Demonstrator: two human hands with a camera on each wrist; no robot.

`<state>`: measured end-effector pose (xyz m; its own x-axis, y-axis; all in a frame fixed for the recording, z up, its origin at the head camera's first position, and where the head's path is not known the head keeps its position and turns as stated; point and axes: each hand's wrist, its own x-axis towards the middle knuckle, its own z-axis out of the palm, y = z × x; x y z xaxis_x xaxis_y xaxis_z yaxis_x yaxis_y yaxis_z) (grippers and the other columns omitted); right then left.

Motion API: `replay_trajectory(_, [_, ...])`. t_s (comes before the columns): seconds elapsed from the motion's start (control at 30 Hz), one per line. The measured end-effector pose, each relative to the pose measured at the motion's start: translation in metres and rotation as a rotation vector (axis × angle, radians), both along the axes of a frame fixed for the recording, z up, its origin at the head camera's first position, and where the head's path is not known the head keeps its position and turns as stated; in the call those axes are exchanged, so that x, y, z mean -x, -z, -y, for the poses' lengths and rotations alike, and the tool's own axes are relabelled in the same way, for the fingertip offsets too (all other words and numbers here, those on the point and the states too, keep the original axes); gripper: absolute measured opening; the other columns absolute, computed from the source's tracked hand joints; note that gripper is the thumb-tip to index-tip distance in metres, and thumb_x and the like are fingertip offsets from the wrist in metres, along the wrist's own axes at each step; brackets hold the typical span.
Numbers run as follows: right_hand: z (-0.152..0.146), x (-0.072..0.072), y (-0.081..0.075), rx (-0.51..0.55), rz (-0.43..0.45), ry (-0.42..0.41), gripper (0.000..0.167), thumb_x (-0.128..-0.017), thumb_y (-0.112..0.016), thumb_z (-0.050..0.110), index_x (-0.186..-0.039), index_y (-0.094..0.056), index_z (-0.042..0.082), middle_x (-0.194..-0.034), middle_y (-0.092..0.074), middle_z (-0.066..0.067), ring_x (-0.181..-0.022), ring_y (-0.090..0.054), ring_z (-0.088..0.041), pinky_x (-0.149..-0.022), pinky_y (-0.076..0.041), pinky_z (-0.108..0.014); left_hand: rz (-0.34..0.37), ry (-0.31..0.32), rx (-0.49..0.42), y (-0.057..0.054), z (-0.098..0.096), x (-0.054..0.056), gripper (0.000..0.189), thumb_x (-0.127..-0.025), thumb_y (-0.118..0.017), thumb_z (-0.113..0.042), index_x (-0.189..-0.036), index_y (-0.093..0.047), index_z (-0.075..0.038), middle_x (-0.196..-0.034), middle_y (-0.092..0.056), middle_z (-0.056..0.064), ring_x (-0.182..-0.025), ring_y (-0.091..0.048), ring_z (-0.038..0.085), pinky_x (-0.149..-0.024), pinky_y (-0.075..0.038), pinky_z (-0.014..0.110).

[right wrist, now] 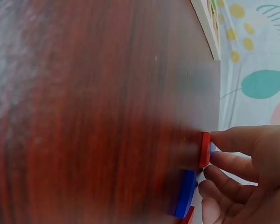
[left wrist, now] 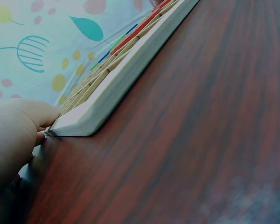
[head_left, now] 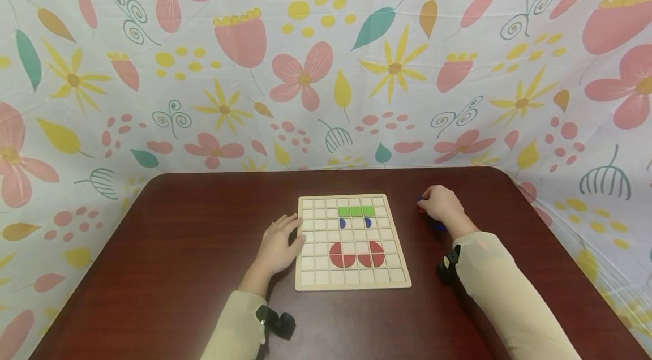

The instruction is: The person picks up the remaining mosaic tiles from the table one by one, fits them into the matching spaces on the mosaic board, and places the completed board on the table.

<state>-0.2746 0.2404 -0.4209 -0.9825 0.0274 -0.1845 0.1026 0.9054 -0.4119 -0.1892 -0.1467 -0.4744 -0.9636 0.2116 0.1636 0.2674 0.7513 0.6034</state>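
Observation:
A light wooden grid board lies on the table, with green squares, small blue half-rounds and red quarter-round pieces in its cells. My left hand rests at the board's left edge, fingers stretched forward. In the left wrist view the thumb touches the board's corner. Right of the board, my right hand reaches down with bent fingers. Its thumb and index fingertips are right at a red block, with a bit of blue behind it; whether they pinch it I cannot tell.
A second blue block and another red piece lie under the right hand. The dark brown table ends at a flower-printed cloth hung behind it. Black camera mounts sit on both wrists.

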Motion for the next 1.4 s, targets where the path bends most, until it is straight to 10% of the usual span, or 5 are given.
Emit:
replay_trajectory(0.3, [0.001, 0.000, -0.002, -0.011, 0.012, -0.008, 0.029, -0.091, -0.058, 0.020, -0.110, -0.063, -0.003, -0.088, -0.070, -0.012, -0.084, -0.061, -0.030, -0.070, -0.051, -0.042, 0.004, -0.001, -0.001, -0.001, 0.000, 0.000, 0.045, -0.094, -0.055, -0.030, -0.134, -0.053, -0.009, -0.145, -0.045, 0.011, -0.140, -0.031, 0.033, -0.114, -0.020, 0.057])
replay_trajectory(0.7, [0.005, 0.002, 0.001, -0.026, -0.005, -0.054, 0.035, -0.093, -0.056, 0.020, -0.120, -0.059, -0.002, -0.119, -0.059, -0.025, -0.097, -0.060, -0.037, -0.073, -0.051, -0.045, 0.004, 0.007, -0.008, 0.001, 0.001, 0.000, 0.046, -0.095, -0.053, -0.031, -0.135, -0.053, -0.010, -0.145, -0.045, 0.010, -0.140, -0.031, 0.033, -0.114, -0.020, 0.057])
replay_trajectory(1.4, [0.007, 0.001, 0.004, 0.026, -0.031, -0.036, 0.017, -0.090, -0.061, 0.018, -0.097, -0.059, 0.002, -0.091, -0.062, -0.016, -0.072, -0.056, -0.025, -0.058, -0.045, -0.031, -0.004, 0.006, -0.007, 0.000, 0.001, 0.000, 0.045, -0.094, -0.054, -0.030, -0.134, -0.053, -0.009, -0.144, -0.046, 0.011, -0.140, -0.032, 0.033, -0.114, -0.021, 0.057])
